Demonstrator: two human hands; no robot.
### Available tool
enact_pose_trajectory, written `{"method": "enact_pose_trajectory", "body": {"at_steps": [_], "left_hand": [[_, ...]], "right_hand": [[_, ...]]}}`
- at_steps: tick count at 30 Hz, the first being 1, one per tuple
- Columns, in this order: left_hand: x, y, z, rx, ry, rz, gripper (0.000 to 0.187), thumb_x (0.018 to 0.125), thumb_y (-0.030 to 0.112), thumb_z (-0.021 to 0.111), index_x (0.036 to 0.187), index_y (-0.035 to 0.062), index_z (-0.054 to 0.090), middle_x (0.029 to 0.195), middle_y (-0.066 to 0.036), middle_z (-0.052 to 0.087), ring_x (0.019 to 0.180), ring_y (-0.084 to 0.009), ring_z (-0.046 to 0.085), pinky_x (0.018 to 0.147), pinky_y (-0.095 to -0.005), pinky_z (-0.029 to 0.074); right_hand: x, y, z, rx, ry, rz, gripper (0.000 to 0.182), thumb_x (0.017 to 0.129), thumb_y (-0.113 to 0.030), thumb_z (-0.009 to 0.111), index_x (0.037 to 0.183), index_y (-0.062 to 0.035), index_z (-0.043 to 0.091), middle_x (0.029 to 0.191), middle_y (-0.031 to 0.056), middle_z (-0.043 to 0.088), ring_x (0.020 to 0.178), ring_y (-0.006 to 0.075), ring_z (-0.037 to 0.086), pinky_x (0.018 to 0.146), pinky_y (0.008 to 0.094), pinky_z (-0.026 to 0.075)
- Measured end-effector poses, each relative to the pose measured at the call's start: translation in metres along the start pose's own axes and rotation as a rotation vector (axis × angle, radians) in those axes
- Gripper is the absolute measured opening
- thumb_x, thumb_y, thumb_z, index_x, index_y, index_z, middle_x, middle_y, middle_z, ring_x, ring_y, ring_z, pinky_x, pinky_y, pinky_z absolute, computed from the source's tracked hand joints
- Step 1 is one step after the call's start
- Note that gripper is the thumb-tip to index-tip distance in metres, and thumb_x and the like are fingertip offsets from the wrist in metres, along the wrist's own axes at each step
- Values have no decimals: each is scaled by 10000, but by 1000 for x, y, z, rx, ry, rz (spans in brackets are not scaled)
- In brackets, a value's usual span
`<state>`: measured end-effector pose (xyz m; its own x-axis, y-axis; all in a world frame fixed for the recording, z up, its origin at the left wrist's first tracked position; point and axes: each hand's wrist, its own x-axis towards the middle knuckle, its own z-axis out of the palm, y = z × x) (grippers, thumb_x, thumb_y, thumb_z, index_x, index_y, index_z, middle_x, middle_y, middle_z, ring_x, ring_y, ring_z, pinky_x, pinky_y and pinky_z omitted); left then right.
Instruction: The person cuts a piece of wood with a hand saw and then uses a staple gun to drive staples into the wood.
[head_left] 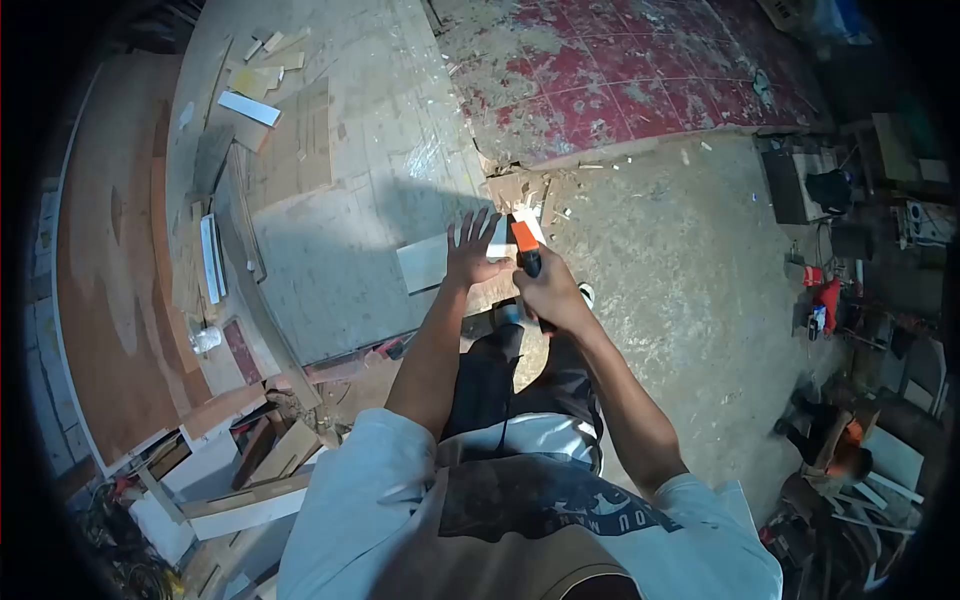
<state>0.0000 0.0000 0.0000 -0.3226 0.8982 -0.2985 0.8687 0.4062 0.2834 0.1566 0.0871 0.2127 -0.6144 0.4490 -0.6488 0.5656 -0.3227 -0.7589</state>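
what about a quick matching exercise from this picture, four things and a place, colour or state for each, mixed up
Things
1. left hand
2. right hand
3. tiled patch
4. trousers

Matches
A. black
B. fingers spread, by the pale board
C. red with pale scuffs
D. closed around the orange-and-black tool

Right pairs: 1-B, 2-D, 3-C, 4-A

Left forearm (pixel 432 340) and right forearm (pixel 622 378) bare, converging forward; left hand (pixel 470 258) palm down, fingers spread, thumb out toward right hand (pixel 552 292); right hand curled closed, just beside left hand
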Motion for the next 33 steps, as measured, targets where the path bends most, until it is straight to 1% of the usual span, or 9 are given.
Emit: {"method": "enact_pose_trajectory", "body": {"at_steps": [2,3,8,14,19,21,23,29,33], "left_hand": [[-16,-4,0,-21,29,-11,1062,655,678,671,1507,270,187,1577,-17,158,1457,-257,100,1129,-574,44],[23,18,0,-58,100,29,1062,655,678,671,1507,270,187,1577,-17,158,1457,-257,100,1129,-574,44],[6,3,0,-4,73,26,1038,675,666,656,1509,273,179,1575,-28,159,1459,-266,92,1124,-570,47],[9,5,0,53,-35,-23,1008,705,593,651,1516,274,145,1587,-17,109,1466,-252,56,1132,-562,39],[9,11,-11,44,-116,-65,1051,687,650,648,1519,284,119,1595,10,59,1468,-244,21,1141,-562,14],[6,12,-15,66,-117,-48,1039,690,662,639,1517,292,129,1594,7,61,1468,-245,23,1140,-561,14],[6,9,-9,19,-32,-18,1011,692,559,667,1514,276,150,1585,-11,120,1463,-257,79,1136,-565,46],[9,6,-6,14,22,5,1046,674,687,639,1511,282,161,1580,-12,137,1461,-258,79,1133,-568,28],[6,8,-5,15,-8,4,1046,675,680,641,1511,273,162,1581,-13,132,1461,-262,80,1130,-574,29]], "right_hand": [[-35,-6,5,25,-23,-24,284,836,-49,549,1119,-20,542,671,90,574,656,228,633,657,351,514],[-39,-5,-16,-31,32,-64,284,836,-49,549,1119,-20,542,671,90,574,656,228,633,657,351,514],[-39,43,0,-110,203,-316,257,792,-15,567,1045,25,568,787,185,627,773,248,641,722,376,491],[79,80,11,-118,235,-427,306,769,-39,598,1072,-1,578,812,200,637,731,242,616,721,372,490],[68,62,0,-25,161,-212,298,779,-74,587,1069,-8,587,795,158,632,737,187,597,709,352,481],[48,62,6,-17,165,-233,294,782,-76,580,1068,-6,586,782,153,630,721,182,592,695,348,480],[22,45,10,5,147,-242,268,791,-72,562,1048,5,581,720,145,607,664,170,574,638,350,471],[-65,11,2,-84,195,-306,256,799,-40,546,1044,33,557,617,156,542,603,169,550,595,371,455],[-29,25,-5,-97,155,-183,312,789,-55,558,1088,33,560,702,185,598,632,204,564,626,367,471]]}}
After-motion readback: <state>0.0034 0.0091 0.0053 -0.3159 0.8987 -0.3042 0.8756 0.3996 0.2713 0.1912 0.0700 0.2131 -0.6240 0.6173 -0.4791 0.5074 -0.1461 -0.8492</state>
